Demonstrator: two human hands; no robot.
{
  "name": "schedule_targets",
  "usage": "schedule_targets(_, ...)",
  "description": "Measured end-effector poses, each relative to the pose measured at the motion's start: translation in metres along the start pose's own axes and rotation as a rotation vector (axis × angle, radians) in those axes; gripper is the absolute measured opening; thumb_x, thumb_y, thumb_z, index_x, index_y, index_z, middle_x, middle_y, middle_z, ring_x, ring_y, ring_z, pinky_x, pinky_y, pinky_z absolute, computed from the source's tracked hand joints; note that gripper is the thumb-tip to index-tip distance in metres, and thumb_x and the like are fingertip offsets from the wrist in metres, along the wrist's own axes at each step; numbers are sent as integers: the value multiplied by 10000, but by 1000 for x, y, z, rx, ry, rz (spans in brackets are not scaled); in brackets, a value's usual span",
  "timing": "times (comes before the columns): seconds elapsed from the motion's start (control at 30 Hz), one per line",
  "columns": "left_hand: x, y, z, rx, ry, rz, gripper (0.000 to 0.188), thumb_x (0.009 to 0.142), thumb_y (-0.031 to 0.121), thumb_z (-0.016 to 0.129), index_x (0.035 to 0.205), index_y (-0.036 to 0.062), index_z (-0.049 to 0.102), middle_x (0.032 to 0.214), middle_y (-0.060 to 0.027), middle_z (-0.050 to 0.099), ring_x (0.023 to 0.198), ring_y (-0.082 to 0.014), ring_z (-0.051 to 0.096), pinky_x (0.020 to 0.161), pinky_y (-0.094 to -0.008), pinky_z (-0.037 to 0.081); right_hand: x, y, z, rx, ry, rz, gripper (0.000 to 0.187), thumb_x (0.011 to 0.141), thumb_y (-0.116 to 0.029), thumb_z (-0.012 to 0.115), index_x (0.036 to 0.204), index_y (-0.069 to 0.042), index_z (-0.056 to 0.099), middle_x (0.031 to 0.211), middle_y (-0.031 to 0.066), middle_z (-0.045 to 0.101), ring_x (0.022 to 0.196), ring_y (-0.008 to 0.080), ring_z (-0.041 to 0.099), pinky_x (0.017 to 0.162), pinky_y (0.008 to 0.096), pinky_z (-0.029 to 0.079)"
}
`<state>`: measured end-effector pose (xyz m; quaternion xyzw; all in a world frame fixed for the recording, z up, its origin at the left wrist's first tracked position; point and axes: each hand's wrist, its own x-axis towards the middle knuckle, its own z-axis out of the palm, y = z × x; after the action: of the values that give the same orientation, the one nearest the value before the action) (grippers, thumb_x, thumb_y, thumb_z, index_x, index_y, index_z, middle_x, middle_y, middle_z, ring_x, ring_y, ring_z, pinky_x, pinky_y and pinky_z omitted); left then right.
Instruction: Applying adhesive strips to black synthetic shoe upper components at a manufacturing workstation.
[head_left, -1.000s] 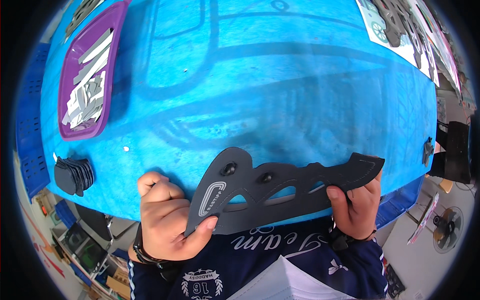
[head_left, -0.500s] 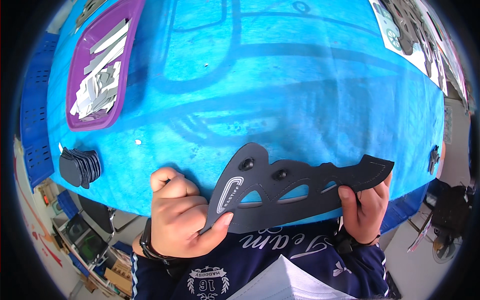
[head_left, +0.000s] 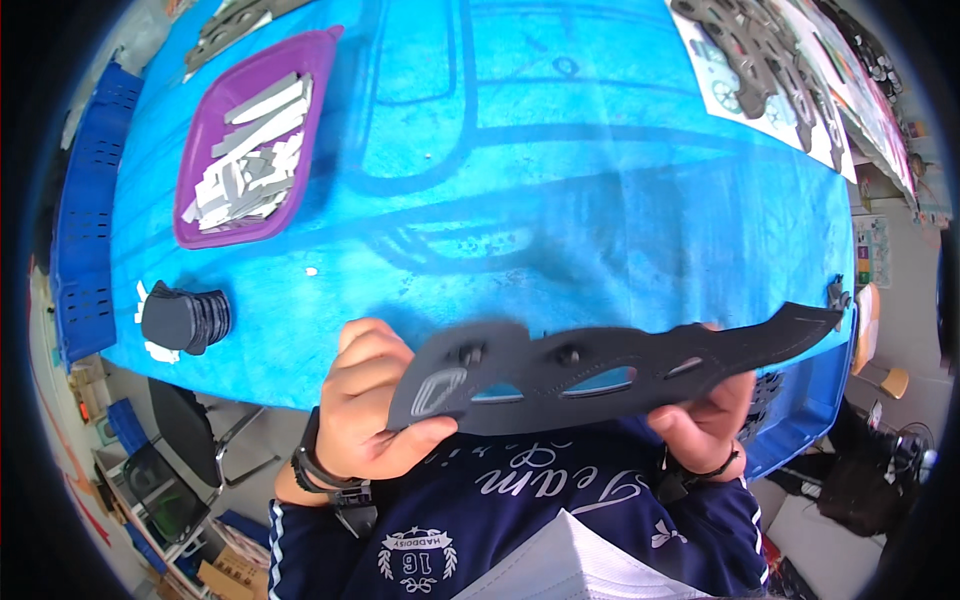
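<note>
A black stitched flat piece with a scalloped upper edge spans both my hands, just above the table's near edge. It has several cut-out openings, two dark round knobs near its left end and a pale printed mark. My left hand is closed on the wide left end, thumb in front, fingers curled behind. My right hand holds it right of the middle, the thumb at the lower edge and the fingers mostly hidden behind. The narrow right end sticks out past that hand. The piece is slightly blurred.
On the blue-covered table sits a purple tray of white and grey strips. A stack of dark rounded pieces stands at the left edge. Dark cut-out pieces lie on paper far right. Blue crates flank the table.
The black piece has tipped, its left end dropping so it lies more level and foreshortened. My left hand has risen slightly with it; the right thumb has slid to its lower edge. The view has shifted.
</note>
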<state>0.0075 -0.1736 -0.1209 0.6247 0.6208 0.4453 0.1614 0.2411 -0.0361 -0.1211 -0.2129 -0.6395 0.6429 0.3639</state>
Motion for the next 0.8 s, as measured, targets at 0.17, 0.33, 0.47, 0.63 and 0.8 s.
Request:
schedule_targets(0.17, -14, 12, 4, -214, 59, 25, 203, 722, 182, 693, 722, 6, 590, 666, -65, 555, 598, -223, 470, 640, -328, 336, 0, 3, 42, 687, 136, 301, 207, 769, 55, 612, 933, -32, 521, 917, 70, 570, 943, 172, 566, 809, 332, 458)
schedule_targets(0.33, -26, 23, -1, -195, 66, 8, 168, 722, 145, 689, 759, 12, 593, 683, -75, 554, 613, -240, 471, 649, -333, 350, -11, 9, 50, 893, 38, 296, 153, 789, -6, 607, 933, -23, 559, 956, 102, 602, 956, 223, 580, 846, 375, 460)
schedule_targets(0.47, -25, 30, -27, 197, -87, 183, 281, 703, 237, 722, 872, 32, 631, 764, -81, 585, 739, -244, 553, 723, -341, 407, -10, 6, 36, 529, 236, -102, 189, 788, 43, 563, 965, -21, 564, 917, 89, 592, 862, 189, 568, 803, 361, 456)
schedule_targets(0.63, -32, 33, -123, 699, 35, -155, 657, 557, 186, 785, 1157, 63, 545, 1093, -108, 550, 1008, -293, 500, 885, -362, 386, 7, -23, -15, -1167, 503, -895, 216, 689, 49, 655, 893, 1, 604, 759, 130, 603, 703, 243, 563, 652, 324, 464)
schedule_targets(0.8, -48, -17, -189, 560, -111, -357, 616, 553, 69, 783, 1131, 86, 569, 1078, -56, 557, 864, -192, 511, 729, -292, 440, 2, 15, 25, -834, -113, -497, 221, 695, -100, 698, 894, -21, 643, 807, 89, 576, 746, 258, 515, 756, 332, 429)
